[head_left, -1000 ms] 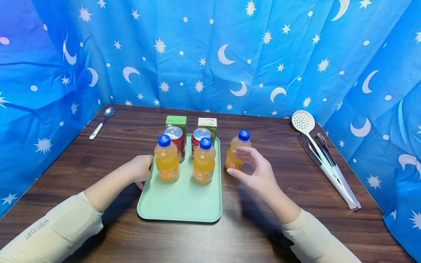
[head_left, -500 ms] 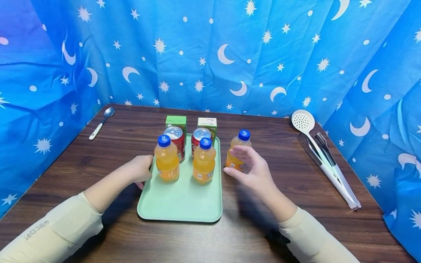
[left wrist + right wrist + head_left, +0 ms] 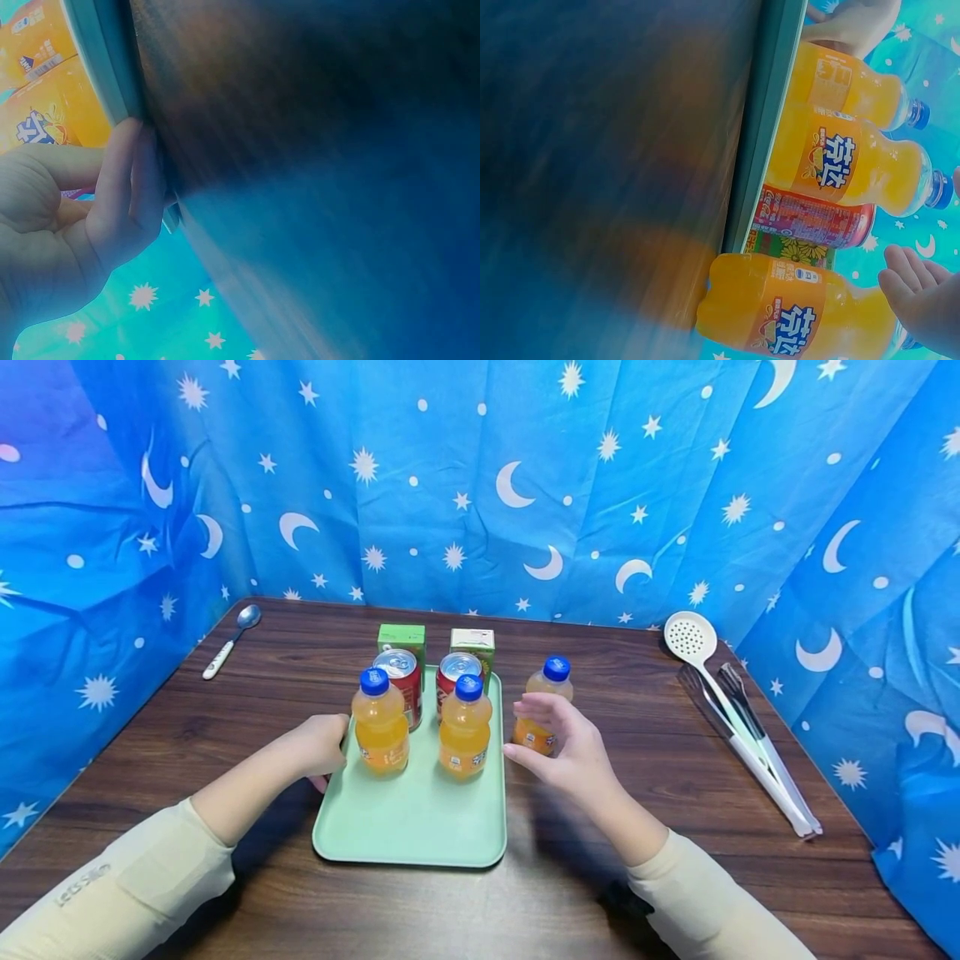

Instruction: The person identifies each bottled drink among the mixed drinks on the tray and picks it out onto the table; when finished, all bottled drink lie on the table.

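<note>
- On the dark wooden table (image 3: pixel 622 693), just beside the right edge of the tray, there stands upright a clear plastic bottle of orange drink with blue cap (image 3: pixel 536 735), partly hidden by the right hand (image 3: pixel 577 747).
- This bottle looks full, so I judge it rather heavy for its size; its wall is probably smooth and a little soft, and the narrowed waist would be a secure place to take hold.
- The right hand is not closed: its fingers and thumb curve apart at the near side of the bottle (whether the skin touches it, I cannot tell).
- The pale green rectangular tray (image 3: pixel 408 827) lies flat, seems stiff, and must be heavy with its load; its raised rim offers the best hold.
- The left hand (image 3: pixel 324 745) grips that rim at the left side, fingers curled; the forearm comes from the near left.
- On the tray stand two similar orange bottles (image 3: pixel 381 735) (image 3: pixel 464 735), with two red metal cans (image 3: pixel 397 664) (image 3: pixel 459 667) behind them.
- Farther back are a green carton (image 3: pixel 402 635) and a white-topped carton (image 3: pixel 472 639), their bases hidden.
</note>
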Motion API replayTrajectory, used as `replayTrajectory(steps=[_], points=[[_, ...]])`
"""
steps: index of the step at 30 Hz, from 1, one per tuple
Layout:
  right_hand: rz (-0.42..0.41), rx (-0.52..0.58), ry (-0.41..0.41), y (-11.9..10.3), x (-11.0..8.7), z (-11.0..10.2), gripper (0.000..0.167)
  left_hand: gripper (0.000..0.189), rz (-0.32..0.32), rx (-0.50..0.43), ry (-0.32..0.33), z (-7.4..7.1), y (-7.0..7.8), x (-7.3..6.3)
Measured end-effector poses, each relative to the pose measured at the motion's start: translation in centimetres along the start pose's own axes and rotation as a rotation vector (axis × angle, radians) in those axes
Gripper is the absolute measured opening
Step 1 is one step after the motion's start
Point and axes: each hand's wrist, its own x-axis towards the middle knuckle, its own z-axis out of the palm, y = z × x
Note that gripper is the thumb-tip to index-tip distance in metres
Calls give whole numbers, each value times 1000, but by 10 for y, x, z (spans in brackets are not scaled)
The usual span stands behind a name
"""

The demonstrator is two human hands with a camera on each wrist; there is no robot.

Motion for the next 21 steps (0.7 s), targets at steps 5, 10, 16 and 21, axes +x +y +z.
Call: replayTrajectory(steps=[5,10,16,21], points=[[-18,-34,-4,-1,1,2,52,24,1,-5,0,0,0,0],[-19,-59,-4,-3,2,4,53,23,8,-9,-1,0,0,-1],[-10,-85,-8,-4,4,7,53,22,14,-9,-5,-1,1,-2],[6,-96,-12,2,6,9,54,22,20,-10,-10,-1,2,-3]])
